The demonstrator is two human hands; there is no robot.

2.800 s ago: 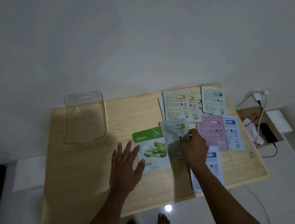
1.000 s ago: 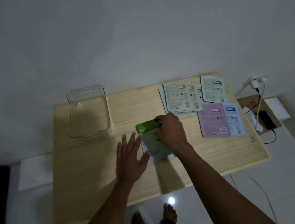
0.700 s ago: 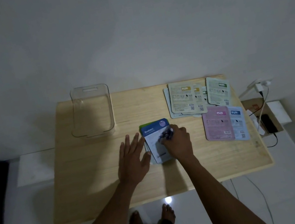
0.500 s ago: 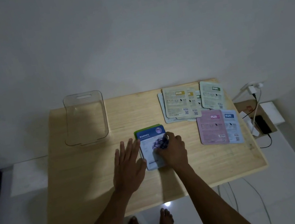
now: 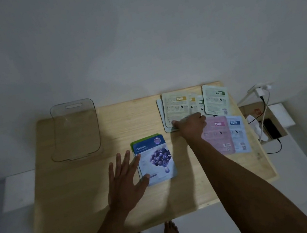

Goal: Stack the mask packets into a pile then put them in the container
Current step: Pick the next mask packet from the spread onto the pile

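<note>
Blue and glossy, the top mask packet (image 5: 154,160) of the small pile near the middle of the pale wooden table (image 5: 76,192) shows a cluster of blueberries and the word "Blueberry"; green edges of packets beneath peek out at its far-left corner. The left hand (image 5: 125,179) lies open, fingers spread, its thumb and fingertip touching the pile's left edge. Half a second ago the right hand (image 5: 191,126) was pressing on this pile; it has since reached to the fanned pale face-down packets (image 5: 175,106) by the far right corner, knuckles bent over their near edge, though whether it grips one cannot be told. That fan shows about five packets. Two more, one pink (image 5: 218,136) and one light blue (image 5: 238,134), lie side by side near the right edge. One clear plastic container (image 5: 76,131) stands at the far left corner.
</note>
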